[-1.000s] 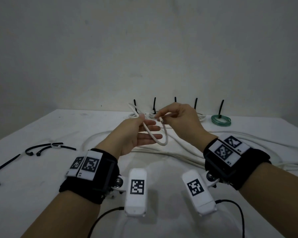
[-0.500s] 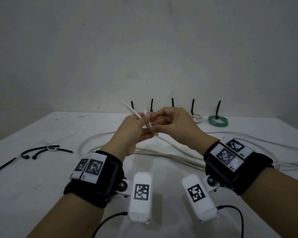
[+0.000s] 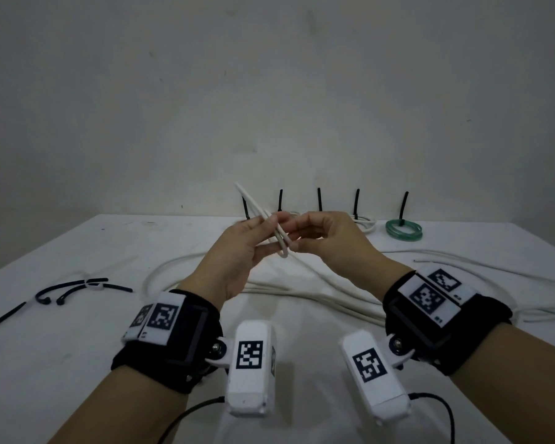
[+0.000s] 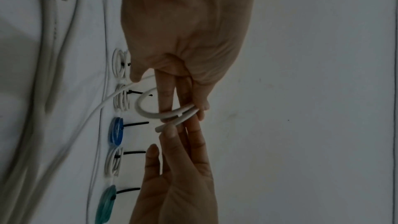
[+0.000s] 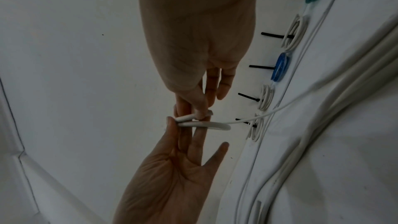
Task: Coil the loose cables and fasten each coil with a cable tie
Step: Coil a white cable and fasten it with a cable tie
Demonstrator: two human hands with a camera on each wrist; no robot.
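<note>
Both hands are raised over the white table (image 3: 77, 363) and hold one white cable (image 3: 282, 243), folded into a small tight loop. My left hand (image 3: 269, 225) pinches the loop's strands between thumb and straight fingers. The right hand (image 3: 297, 233) pinches the cable beside it with thumb and forefinger. One cable end (image 3: 242, 192) sticks up to the left. In the left wrist view the loop (image 4: 148, 112) bulges out beside the left fingers (image 4: 165, 98). The right wrist view shows the right hand's thumb (image 5: 199, 103) on the cable (image 5: 206, 124), whose tail runs down to the table.
Tied coils line the table's back edge, each with an upright black tie: a green coil (image 3: 403, 230), a white coil (image 3: 364, 224), a blue coil (image 4: 116, 131). Loose white cables (image 3: 318, 298) sprawl under the hands. Black cable ties (image 3: 77, 286) lie at the left.
The wide hanging loop has been drawn into a tight narrow fold. The hands have closed together, and the cable end now points up to the left.
</note>
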